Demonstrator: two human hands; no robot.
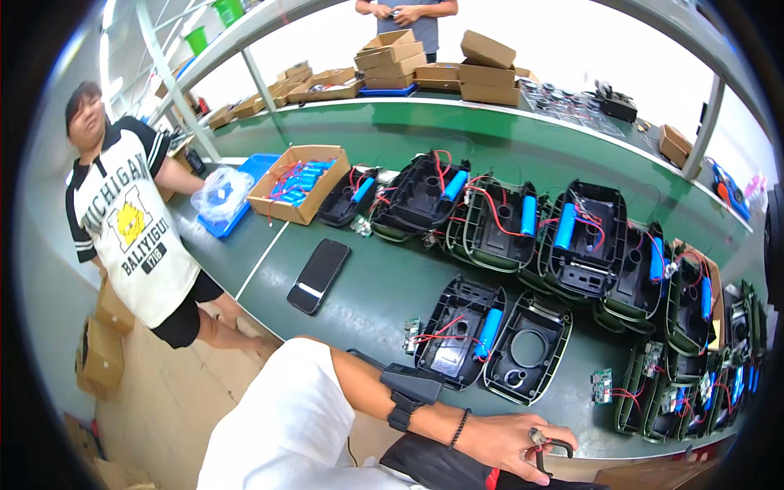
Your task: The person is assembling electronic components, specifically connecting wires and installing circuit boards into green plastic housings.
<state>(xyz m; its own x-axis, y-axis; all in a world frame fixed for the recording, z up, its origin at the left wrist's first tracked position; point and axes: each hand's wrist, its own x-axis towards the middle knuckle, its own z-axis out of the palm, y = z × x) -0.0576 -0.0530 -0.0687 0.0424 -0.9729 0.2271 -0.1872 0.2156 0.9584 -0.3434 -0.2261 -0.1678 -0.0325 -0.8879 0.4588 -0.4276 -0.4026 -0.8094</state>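
Observation:
My left hand (510, 443) is low in the view, back up, with its fingers curled round small pliers (559, 446) with black handles and a metal head. A black strapped device (412, 384) and a dark bead bracelet are on that wrist. My right hand is out of view. Beyond the left hand lies an open black housing half (460, 335) with a blue cylindrical battery (488, 332), red wires and a small green circuit board (411, 336) at its left. Touching its right side is another housing part (529, 347) with a round opening.
Stacked housings (498, 224) with blue batteries line the green bench (367, 278) and its right end. A black phone (319, 276), a carton of batteries (298, 184) and a blue tray (260, 167) lie leftward. One person (131, 196) stands left; another (416, 28) is across the bench.

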